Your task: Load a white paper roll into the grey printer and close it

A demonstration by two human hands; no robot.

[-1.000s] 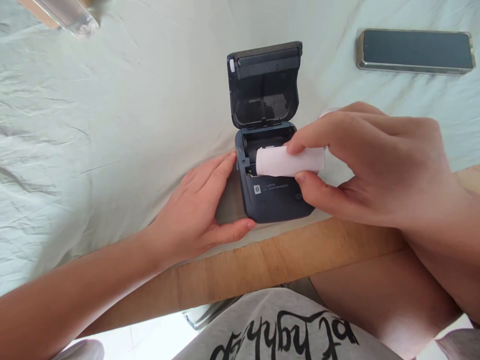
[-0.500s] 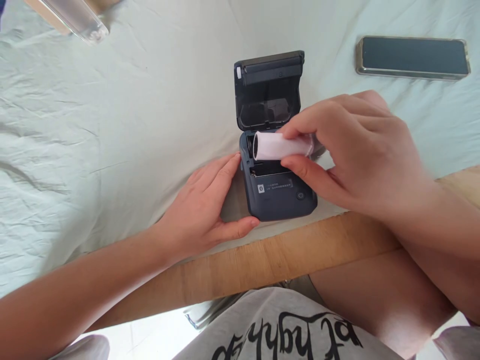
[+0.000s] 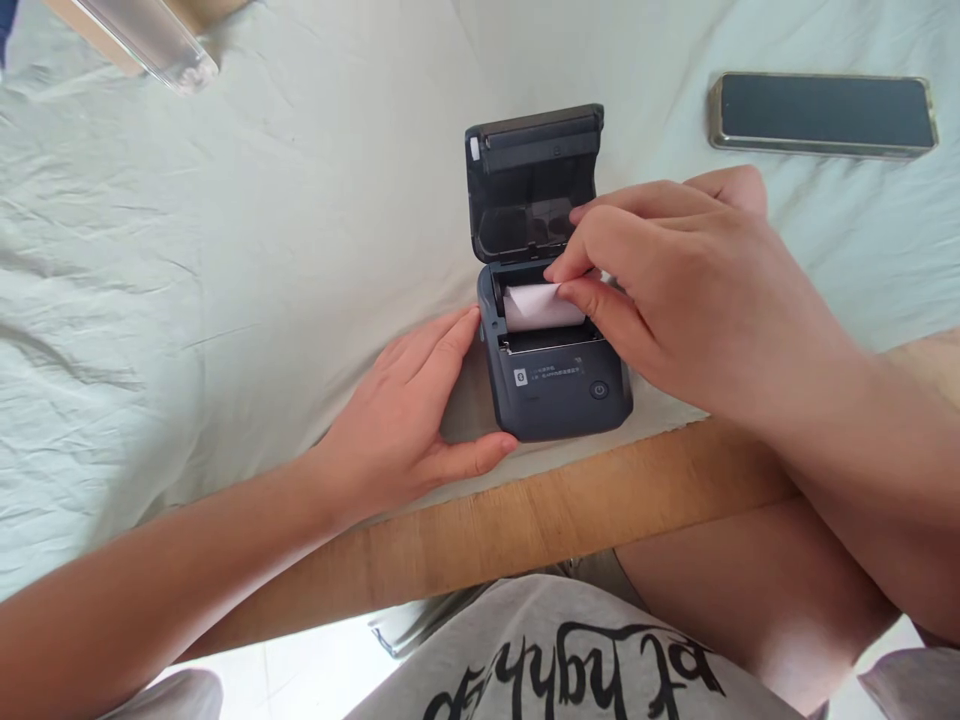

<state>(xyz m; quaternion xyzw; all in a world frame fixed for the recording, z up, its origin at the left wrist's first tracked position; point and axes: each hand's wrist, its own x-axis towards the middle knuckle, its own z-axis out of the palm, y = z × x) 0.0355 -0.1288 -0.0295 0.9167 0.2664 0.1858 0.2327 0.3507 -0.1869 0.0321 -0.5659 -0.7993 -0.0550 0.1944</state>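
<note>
A small dark blue printer lies on the cloth with its black lid raised. In its compartment sits a white paper roll. My right hand comes in from the right, thumb and index finger pinching the upper edge of the roll's paper. My left hand rests flat on the cloth at the printer's left side, its fingertips and thumb touching the case, fingers stretched out.
A phone in a clear case lies at the upper right. At the upper left is a clear plastic object. The wooden table edge runs below the printer, beside the cloth.
The paper roll has gone down into the printer's compartment. My right hand has shifted from gripping the roll's end to pinching its paper edge. My left hand has stayed in place.
</note>
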